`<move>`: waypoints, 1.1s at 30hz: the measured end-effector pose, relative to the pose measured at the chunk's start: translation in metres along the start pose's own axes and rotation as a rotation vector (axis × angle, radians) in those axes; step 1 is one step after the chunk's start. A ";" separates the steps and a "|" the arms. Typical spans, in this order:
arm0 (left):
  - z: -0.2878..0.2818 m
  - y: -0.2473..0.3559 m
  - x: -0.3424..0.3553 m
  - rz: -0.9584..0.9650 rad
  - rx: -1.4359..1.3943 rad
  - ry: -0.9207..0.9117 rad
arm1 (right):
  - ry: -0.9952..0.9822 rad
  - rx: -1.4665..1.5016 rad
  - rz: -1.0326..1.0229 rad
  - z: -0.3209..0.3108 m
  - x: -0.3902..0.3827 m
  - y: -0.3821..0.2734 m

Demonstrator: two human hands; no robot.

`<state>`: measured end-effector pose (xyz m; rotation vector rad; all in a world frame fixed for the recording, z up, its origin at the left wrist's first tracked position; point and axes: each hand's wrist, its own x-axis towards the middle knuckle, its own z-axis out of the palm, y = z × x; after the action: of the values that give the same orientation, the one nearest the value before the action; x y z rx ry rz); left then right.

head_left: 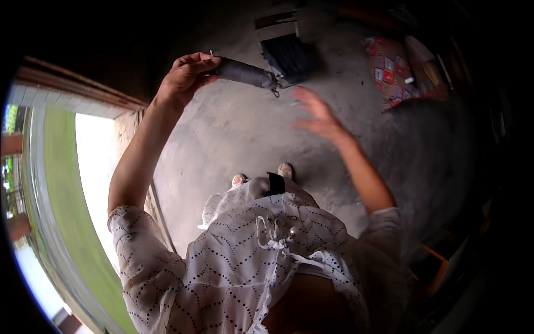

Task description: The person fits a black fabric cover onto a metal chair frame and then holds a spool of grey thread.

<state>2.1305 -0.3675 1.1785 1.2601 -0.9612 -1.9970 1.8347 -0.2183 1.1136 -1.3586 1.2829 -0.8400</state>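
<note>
My left hand (186, 77), raised at the upper left, grips one end of a slim dark grey roll that looks like a folded umbrella (242, 72). It lies nearly level in the air, its far end slanting slightly down to the right. Dark cord loops hang from that end, and a thin white tip sticks up beside my left thumb. Apart from it, to the right, my right hand (320, 116) is in the air with its fingers spread and nothing in it. Motion blurs its fingers.
Beyond the roll, a low seat or stand draped in black cloth (286, 55) rests on the grey concrete floor (222, 133). A red patterned sack (389, 72) lies at the upper right. On the left, a doorway frame (78, 83) opens onto grass (64, 167).
</note>
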 end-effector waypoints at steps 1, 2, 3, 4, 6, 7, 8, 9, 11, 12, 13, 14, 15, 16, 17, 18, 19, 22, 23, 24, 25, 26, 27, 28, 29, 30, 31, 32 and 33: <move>0.013 0.002 -0.001 0.004 -0.020 -0.019 | -0.044 0.133 -0.090 0.027 0.015 -0.003; 0.015 0.005 0.003 0.017 -0.036 -0.076 | -0.061 0.121 -0.097 0.050 0.030 -0.028; 0.021 0.008 0.005 0.020 -0.028 -0.111 | -0.047 0.355 -0.056 0.067 0.040 -0.042; 0.029 0.006 0.004 0.033 -0.026 -0.123 | -0.041 0.594 0.001 0.074 0.040 -0.053; 0.040 0.003 0.008 0.054 -0.045 -0.114 | 0.026 0.513 0.119 0.064 0.030 -0.066; 0.041 -0.001 0.015 0.052 -0.084 -0.127 | 0.050 0.533 0.177 0.053 0.020 -0.065; 0.037 -0.008 0.023 0.052 -0.123 -0.137 | 0.081 0.504 0.170 0.042 0.008 -0.065; 0.032 -0.016 0.032 0.051 -0.162 -0.146 | 0.111 0.474 0.164 0.029 -0.006 -0.066; 0.029 -0.034 0.045 0.032 -0.206 -0.216 | 0.163 0.278 0.068 0.008 -0.027 -0.066; 0.028 -0.044 0.050 0.006 -0.216 -0.253 | 0.107 0.302 0.085 -0.003 -0.036 -0.071; 0.026 -0.055 0.055 -0.019 -0.225 -0.289 | 0.050 0.327 0.103 -0.010 -0.042 -0.076; 0.021 -0.069 0.062 -0.008 -0.194 -0.318 | 0.044 0.310 0.009 -0.008 -0.046 -0.076; 0.021 -0.070 0.055 -0.006 -0.092 -0.421 | 0.041 0.291 -0.080 -0.005 -0.047 -0.077; 0.023 -0.078 0.053 -0.008 0.047 -0.400 | 0.037 0.271 -0.170 -0.001 -0.048 -0.078; 0.023 -0.091 0.051 -0.005 0.184 -0.370 | 0.006 0.257 -0.269 0.003 -0.045 -0.084; 0.021 -0.111 0.050 0.047 0.234 -0.415 | 0.011 0.387 -0.256 0.012 -0.043 -0.090; 0.021 -0.125 0.046 0.100 0.285 -0.458 | 0.015 0.521 -0.244 0.022 -0.039 -0.094; 0.077 -0.103 0.013 -0.028 0.201 -0.717 | -0.013 0.916 0.018 0.039 -0.036 -0.087; 0.083 -0.112 0.010 -0.100 0.124 -0.760 | -0.068 1.075 0.136 0.039 -0.038 -0.091; 0.088 -0.115 0.006 -0.165 0.027 -0.827 | -0.018 1.079 0.169 0.042 -0.042 -0.093; 0.093 -0.118 0.001 -0.230 -0.072 -0.891 | -0.016 1.095 0.241 0.040 -0.049 -0.089; 0.098 -0.125 -0.006 -0.202 -0.128 -0.871 | -0.012 1.071 0.299 0.036 -0.058 -0.087; 0.102 -0.134 -0.011 -0.190 -0.093 -0.849 | -0.002 1.042 0.357 0.031 -0.068 -0.085; 0.106 -0.137 -0.019 -0.200 -0.135 -0.778 | 0.025 1.025 0.425 0.026 -0.078 -0.090; 0.109 -0.137 -0.028 -0.211 -0.175 -0.706 | 0.073 0.948 0.454 0.022 -0.088 -0.094; 0.107 -0.139 -0.033 -0.265 -0.278 -0.675 | 0.108 0.887 0.497 0.018 -0.096 -0.098; 0.106 -0.139 -0.039 -0.247 -0.299 -0.634 | 0.143 0.826 0.541 0.013 -0.103 -0.102; 0.106 -0.140 -0.044 -0.230 -0.315 -0.595 | 0.182 0.736 0.580 0.009 -0.111 -0.106; 0.105 -0.140 -0.048 -0.212 -0.336 -0.553 | 0.218 0.642 0.623 0.004 -0.117 -0.110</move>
<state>2.0392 -0.2223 1.1187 0.6566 -0.6975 -2.6156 1.8437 -0.1161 1.2377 -0.3338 1.3322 -0.8563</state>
